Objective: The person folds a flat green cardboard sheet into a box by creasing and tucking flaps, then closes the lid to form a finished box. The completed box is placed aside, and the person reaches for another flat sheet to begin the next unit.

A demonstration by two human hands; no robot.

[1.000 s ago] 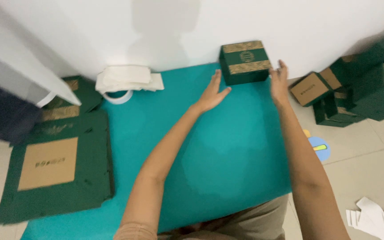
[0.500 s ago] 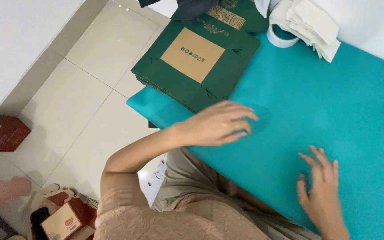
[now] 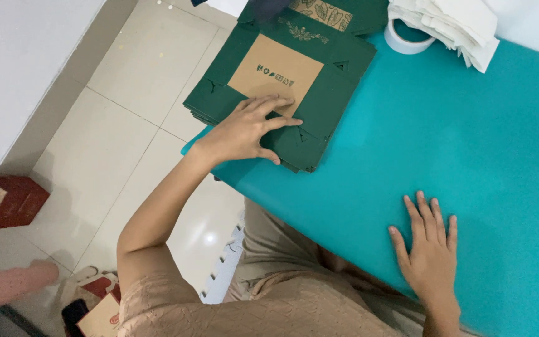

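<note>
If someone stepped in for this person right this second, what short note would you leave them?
Left hand: lying flat, fingers spread, on the top sheet of the stack of flat green box blanks at the corner of the teal table. It presses on the sheet and grips nothing.
Right hand: empty, palm down on bare table near the front edge.
Nearby: a tape roll and a pile of white paper at the far edge; a red box on the floor.
Done: nothing folded in view.
Left: the top blank is still flat and unlifted, with more stacked under it.
</note>
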